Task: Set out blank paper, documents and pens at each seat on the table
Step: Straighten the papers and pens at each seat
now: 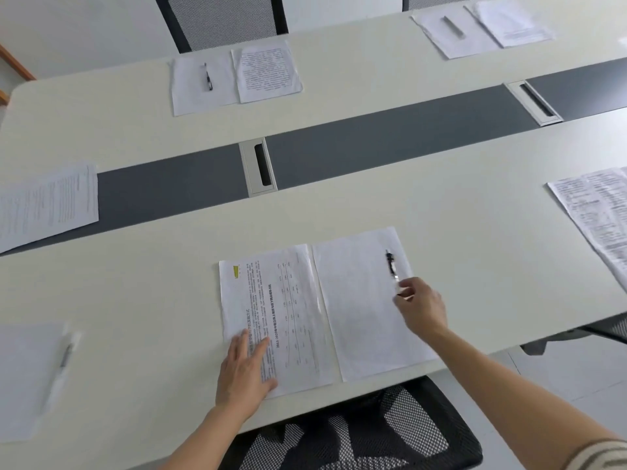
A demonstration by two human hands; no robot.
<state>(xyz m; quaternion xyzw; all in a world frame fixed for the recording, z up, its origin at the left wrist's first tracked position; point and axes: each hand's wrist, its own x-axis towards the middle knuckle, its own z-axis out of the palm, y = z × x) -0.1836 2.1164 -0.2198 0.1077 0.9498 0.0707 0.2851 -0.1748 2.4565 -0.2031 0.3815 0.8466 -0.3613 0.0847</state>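
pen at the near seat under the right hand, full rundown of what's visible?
The pen is slim, with a black clipped upper end and a clear or silvery lower barrel. It lies flat near the right edge of the blank sheet, pointing away from the person. The right hand pinches its near end; the tip is hidden.

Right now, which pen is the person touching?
The pen on the blank paper nearest the camera; the right hand pinches its lower end. The other pens lie untouched.

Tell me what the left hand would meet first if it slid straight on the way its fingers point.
The left hand lies flat on the printed document, fingers pointing up and slightly right. Sliding on, it would probably only cross that document's text and chart, then reach bare table.
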